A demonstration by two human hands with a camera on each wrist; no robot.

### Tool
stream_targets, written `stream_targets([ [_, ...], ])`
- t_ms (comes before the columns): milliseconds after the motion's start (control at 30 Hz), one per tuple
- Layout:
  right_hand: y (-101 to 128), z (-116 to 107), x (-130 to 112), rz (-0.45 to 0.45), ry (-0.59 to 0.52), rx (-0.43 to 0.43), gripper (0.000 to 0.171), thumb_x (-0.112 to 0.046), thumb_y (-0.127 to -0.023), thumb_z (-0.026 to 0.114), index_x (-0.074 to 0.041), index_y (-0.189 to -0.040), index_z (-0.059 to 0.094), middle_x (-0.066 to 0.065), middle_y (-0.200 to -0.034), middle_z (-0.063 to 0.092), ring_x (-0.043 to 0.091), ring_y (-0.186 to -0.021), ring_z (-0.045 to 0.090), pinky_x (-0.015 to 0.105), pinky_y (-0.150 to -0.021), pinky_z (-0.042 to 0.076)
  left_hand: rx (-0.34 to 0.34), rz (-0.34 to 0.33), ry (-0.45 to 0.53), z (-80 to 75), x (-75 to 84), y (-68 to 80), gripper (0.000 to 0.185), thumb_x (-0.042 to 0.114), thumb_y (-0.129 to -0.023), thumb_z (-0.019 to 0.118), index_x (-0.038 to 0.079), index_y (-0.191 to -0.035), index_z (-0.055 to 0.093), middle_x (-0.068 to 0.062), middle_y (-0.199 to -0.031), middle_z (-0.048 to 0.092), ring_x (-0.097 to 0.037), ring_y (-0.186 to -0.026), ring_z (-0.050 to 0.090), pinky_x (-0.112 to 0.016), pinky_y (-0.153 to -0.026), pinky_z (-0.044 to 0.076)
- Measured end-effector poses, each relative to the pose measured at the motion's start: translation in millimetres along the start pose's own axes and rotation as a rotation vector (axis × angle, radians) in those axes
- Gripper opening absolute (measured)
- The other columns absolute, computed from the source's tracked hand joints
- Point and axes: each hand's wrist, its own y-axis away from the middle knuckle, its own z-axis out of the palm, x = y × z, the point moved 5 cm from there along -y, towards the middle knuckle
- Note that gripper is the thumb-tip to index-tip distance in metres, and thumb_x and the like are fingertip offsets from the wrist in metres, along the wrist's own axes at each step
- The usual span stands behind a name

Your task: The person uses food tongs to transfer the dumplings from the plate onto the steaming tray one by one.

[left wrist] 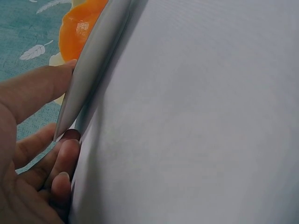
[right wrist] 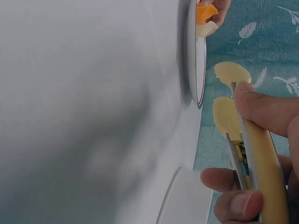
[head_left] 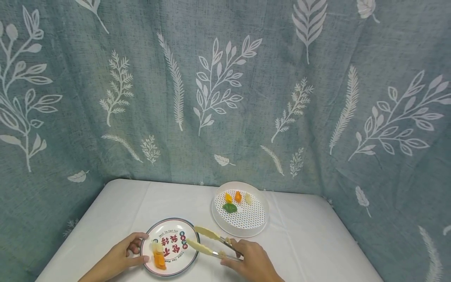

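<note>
Near the front edge of the white table [head_left: 310,235] lies a round plate [head_left: 177,267], with four large red Chinese characters printed across its middle. An arc of small English lettering along its lower side seems to begin "Enjoy the Mom" (the rest, like the upper arc, is too small to read surely). Smooth and white, the plate carries thin coloured bands around its rim. On its left part lie a cream piece [head_left: 157,247] and, touching it, a glossy orange piece [head_left: 159,261] with a folded, wavy shape.

The left hand [head_left: 128,250] pinches the plate's left rim, thumb above and fingers bent beneath, so both pieces sit just beside the thumb. The right hand [head_left: 251,258] grips the tongs [head_left: 208,234], metal-edged with pale yellow, scoop-shaped heads; these heads stand apart from each other, near the plate's right rim and well apart from the two pieces.

Beyond the right hand stands a white round tray [head_left: 239,233], its base perforated with small holes. It holds a yellow piece [head_left: 228,198], a second orange piece [head_left: 238,196], a pale piece [head_left: 248,199] and a green leaf-like piece [head_left: 230,208]. Behind hangs a blue-green woven curtain [head_left: 141,78] patterned with white leaves.
</note>
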Motion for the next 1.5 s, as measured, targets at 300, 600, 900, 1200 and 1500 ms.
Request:
stream_targets([
  [300,0.7,8.6,-12.7,0.031,-0.030,-0.063,0.070,-0.055,-0.082,0.081,-0.006,-0.131,0.070,-0.013,-0.067,0.048,0.001,-0.060,0.038,0.022,-0.055,0.037,0.005,-0.013,0.013,-0.1,-0.5,-1.4,0.075,0.035,-0.074,0.093,0.006,-0.135,0.058,-0.001,-0.107,0.056,-0.018,-0.090,0.048,-0.029,-0.075,0.042],
  [600,3.0,26.5,-24.2,0.098,-0.020,-0.143,0.074,-0.062,-0.080,0.079,-0.008,-0.130,0.071,-0.017,-0.068,0.051,0.004,-0.060,0.045,0.024,-0.057,0.042,0.008,-0.019,0.003,1.1,-1.1,-0.5,0.076,0.036,-0.074,0.093,0.006,-0.135,0.058,-0.001,-0.107,0.057,-0.017,-0.090,0.048,-0.029,-0.074,0.042],
  [900,5.7,36.1,-38.1,0.013,-0.027,-0.150,0.074,-0.064,-0.080,0.077,-0.010,-0.130,0.072,-0.019,-0.070,0.051,0.001,-0.062,0.045,0.022,-0.060,0.045,0.010,-0.017,-0.006,1.3,-2.1,-1.6,0.075,0.036,-0.074,0.093,0.007,-0.134,0.059,0.000,-0.108,0.057,-0.017,-0.091,0.049,-0.031,-0.077,0.042],
  [1200,6.1,38.8,-46.5,-0.041,0.000,-0.141,0.068,-0.063,-0.082,0.077,-0.012,-0.127,0.074,-0.018,-0.070,0.052,-0.001,-0.060,0.045,0.020,-0.059,0.044,0.015,-0.017,-0.007,1.9,-4.8,-2.6,0.078,0.042,-0.071,0.093,0.009,-0.133,0.060,0.000,-0.108,0.058,-0.017,-0.090,0.050,-0.029,-0.075,0.043],
  [1500,8.7,40.1,-47.3,-0.071,-0.012,-0.154,0.066,-0.066,-0.086,0.070,-0.015,-0.127,0.074,-0.018,-0.070,0.053,-0.002,-0.059,0.046,0.018,-0.058,0.044,0.007,-0.004,0.006,1.4,-4.0,-2.3,0.075,0.037,-0.075,0.092,0.007,-0.135,0.059,-0.001,-0.109,0.057,-0.017,-0.091,0.049,-0.028,-0.076,0.043],
])
